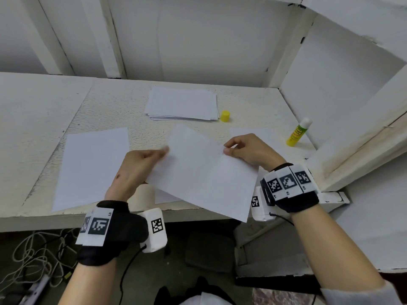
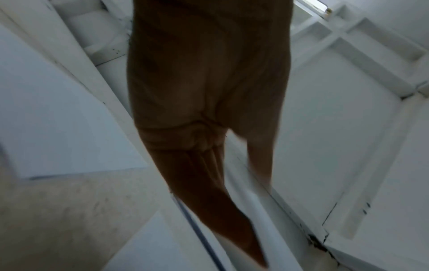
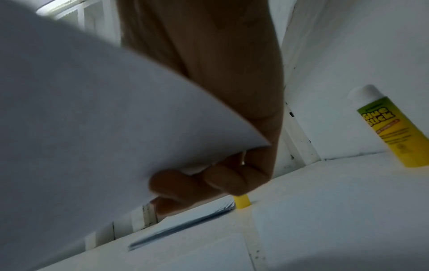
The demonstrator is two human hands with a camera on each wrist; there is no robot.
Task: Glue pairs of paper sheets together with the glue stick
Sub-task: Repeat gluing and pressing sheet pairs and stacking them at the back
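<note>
I hold a white paper sheet (image 1: 202,172) tilted in the air over the table's front edge. My right hand (image 1: 228,149) pinches its far right edge between thumb and curled fingers (image 3: 209,183); the sheet (image 3: 92,128) fills the left of the right wrist view. My left hand (image 1: 161,154) grips the left edge and is blurred; in the left wrist view its fingers (image 2: 209,183) run nearly straight. The uncapped glue stick (image 1: 298,133) stands at the right, apart from both hands. Its yellow cap (image 1: 225,116) stands by the stack.
A stack of white sheets (image 1: 182,104) lies at the back centre. One single sheet (image 1: 92,166) lies flat at the left, and another (image 1: 253,132) lies under my right hand. White walls enclose the table (image 1: 110,106) at the back and right. Cables lie on the floor below.
</note>
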